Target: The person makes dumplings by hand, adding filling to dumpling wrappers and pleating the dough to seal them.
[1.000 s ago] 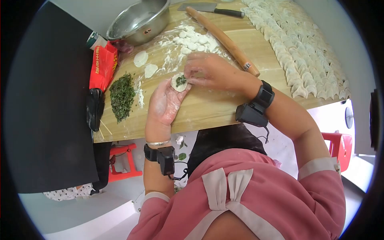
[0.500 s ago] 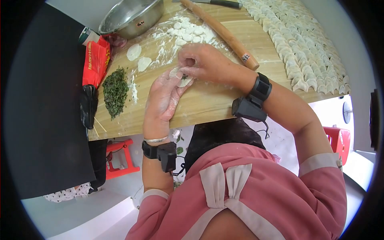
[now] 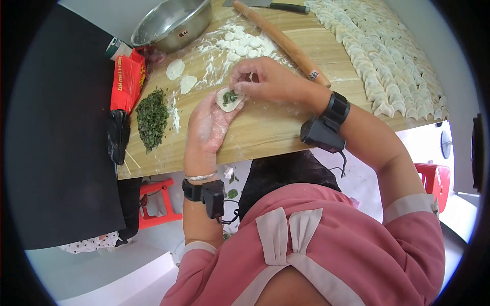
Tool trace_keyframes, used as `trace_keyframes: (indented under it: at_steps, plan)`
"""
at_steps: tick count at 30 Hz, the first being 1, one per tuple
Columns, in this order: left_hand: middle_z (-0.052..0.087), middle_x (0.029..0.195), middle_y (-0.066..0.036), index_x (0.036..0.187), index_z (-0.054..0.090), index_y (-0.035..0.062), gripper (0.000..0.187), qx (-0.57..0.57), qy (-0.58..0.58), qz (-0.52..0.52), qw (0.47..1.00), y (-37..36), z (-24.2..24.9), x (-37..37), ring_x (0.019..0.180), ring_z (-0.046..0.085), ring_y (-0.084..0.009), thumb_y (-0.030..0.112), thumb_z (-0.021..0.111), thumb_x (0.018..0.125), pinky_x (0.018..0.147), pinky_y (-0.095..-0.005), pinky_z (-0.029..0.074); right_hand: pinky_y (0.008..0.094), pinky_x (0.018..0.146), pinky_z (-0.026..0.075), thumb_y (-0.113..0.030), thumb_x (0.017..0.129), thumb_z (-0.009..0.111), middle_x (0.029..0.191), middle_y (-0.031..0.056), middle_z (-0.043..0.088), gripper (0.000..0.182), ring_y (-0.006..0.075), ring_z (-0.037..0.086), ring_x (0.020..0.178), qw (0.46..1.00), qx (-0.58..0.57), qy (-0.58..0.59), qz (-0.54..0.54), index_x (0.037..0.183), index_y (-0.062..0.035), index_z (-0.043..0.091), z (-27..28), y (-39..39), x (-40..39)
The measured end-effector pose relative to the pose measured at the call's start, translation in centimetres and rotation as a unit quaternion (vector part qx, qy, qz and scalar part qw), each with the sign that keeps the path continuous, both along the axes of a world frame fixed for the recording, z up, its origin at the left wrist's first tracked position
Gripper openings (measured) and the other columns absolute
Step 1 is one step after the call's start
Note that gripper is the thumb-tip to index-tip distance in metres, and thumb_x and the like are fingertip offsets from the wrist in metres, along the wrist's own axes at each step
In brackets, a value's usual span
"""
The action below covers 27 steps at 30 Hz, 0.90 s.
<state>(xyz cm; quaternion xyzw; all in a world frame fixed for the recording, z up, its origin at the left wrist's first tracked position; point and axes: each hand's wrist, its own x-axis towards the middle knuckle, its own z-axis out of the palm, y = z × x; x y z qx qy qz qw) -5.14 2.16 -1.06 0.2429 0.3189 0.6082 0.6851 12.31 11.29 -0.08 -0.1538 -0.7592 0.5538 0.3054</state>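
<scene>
A round dough wrapper [image 3: 223,104] with chopped green filling [image 3: 229,97] on it lies across the fingers of my left hand [image 3: 208,122], which holds it from below. The thumb and fingertips of my right hand [image 3: 265,79] pinch the wrapper's upper right edge. Two more wrappers, one higher [image 3: 175,69] and one lower [image 3: 188,84], rest flat on the wooden table [image 3: 265,130]. A heap of chopped greens [image 3: 152,120] sits to the left of my left hand. Beyond my hands are small floured dough pieces [image 3: 245,45].
A rolling pin [image 3: 286,43] lies behind my right hand, near a black-handled knife [image 3: 288,7]. Rows of folded dumplings [image 3: 380,56] cover the table's right side. At the back left are a steel bowl [image 3: 173,25] and a red bag [image 3: 125,84].
The wrapper, folded and mostly covered by my fingers before, now lies more open with its green filling showing. The view has shifted slightly.
</scene>
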Motion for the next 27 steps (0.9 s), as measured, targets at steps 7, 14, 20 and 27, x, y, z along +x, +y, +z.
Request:
trace_keyframes:
  at_steps: [7, 14, 20, 27]
  plan:
    - [0.055, 0.115, -0.022, 0.112, 0.047, -0.0132, 0.033, -0.013, -0.015, -0.012, 1.000, -0.1, 0.3, -0.8, 0.108, 0.055, -0.0315, 0.014, 0.036, 0.095, 0.099, -0.0420, 0.045, 0.0325, 0.066, 0.046, -0.008, 0.074, 0.064, 0.080, 0.0083, 0.055, 0.012, 0.0236, 0.057, 0.073, 0.943, 0.330, -0.015, -0.051, 0.082, -0.0034, 0.056, 0.0, -0.7, -0.1]
    - [0.057, 0.113, -0.020, 0.112, 0.048, -0.0097, 0.030, 0.006, 0.081, 0.008, 0.997, -0.6, 0.4, -0.5, 0.104, 0.058, -0.0285, 0.014, 0.038, 0.095, 0.090, -0.0414, 0.050, 0.0337, 0.063, 0.045, -0.010, 0.075, 0.063, 0.080, 0.0091, 0.055, 0.012, 0.0254, 0.058, 0.073, 0.947, 0.311, -0.048, -0.057, 0.083, -0.0027, 0.058, -0.1, -0.7, -0.2]
    - [0.061, 0.103, -0.016, 0.114, 0.051, -0.0063, 0.031, 0.009, 0.146, -0.021, 0.989, -0.8, 1.2, 0.4, 0.088, 0.063, -0.0240, 0.017, 0.043, 0.095, 0.071, -0.0309, 0.053, 0.0293, 0.059, 0.045, -0.011, 0.075, 0.064, 0.071, 0.0083, 0.057, 0.014, 0.0171, 0.056, 0.064, 0.983, 0.159, -0.063, -0.073, 0.080, 0.0004, 0.059, 0.2, -0.9, -0.2]
    - [0.058, 0.085, -0.006, 0.115, 0.052, -0.0040, 0.030, 0.013, 0.305, 0.005, 0.952, -1.2, 0.9, 1.0, 0.061, 0.048, -0.0062, 0.005, 0.058, 0.087, 0.051, -0.0180, 0.038, 0.0282, 0.056, 0.043, -0.011, 0.078, 0.063, 0.068, 0.0068, 0.056, 0.012, 0.0138, 0.053, 0.061, 0.984, 0.152, -0.044, -0.086, 0.078, -0.0003, 0.058, 0.0, -1.0, -0.5]
